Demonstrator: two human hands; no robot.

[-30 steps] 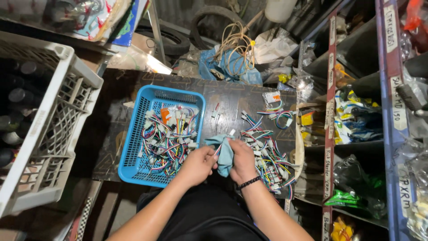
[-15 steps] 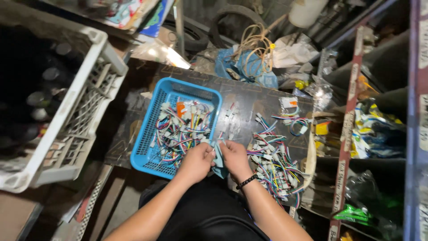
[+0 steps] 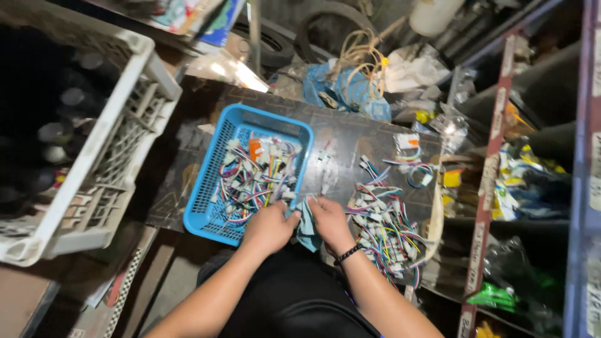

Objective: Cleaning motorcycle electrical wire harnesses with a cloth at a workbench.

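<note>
- Both hands, left hand (image 3: 270,226) and right hand (image 3: 330,223), are gripping 1 teal cloth (image 3: 306,226) between them, having drawn it nearer the board's near edge than a second ago.
- The blue basket (image 3: 206,206) of wire connectors is sitting just left of the left hand.
- The loose wire pile (image 3: 383,222) is crowding the right hand; bare board (image 3: 341,141) is lying open beyond the fingers.

Head view, steeply down, near.

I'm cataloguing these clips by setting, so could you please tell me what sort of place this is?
Most likely a cluttered storeroom or small repair workshop. A blue basket and a loose pile of coloured wire connectors sit on a dark board, metal shelving holds bagged parts, and a tyre lies behind.
</note>
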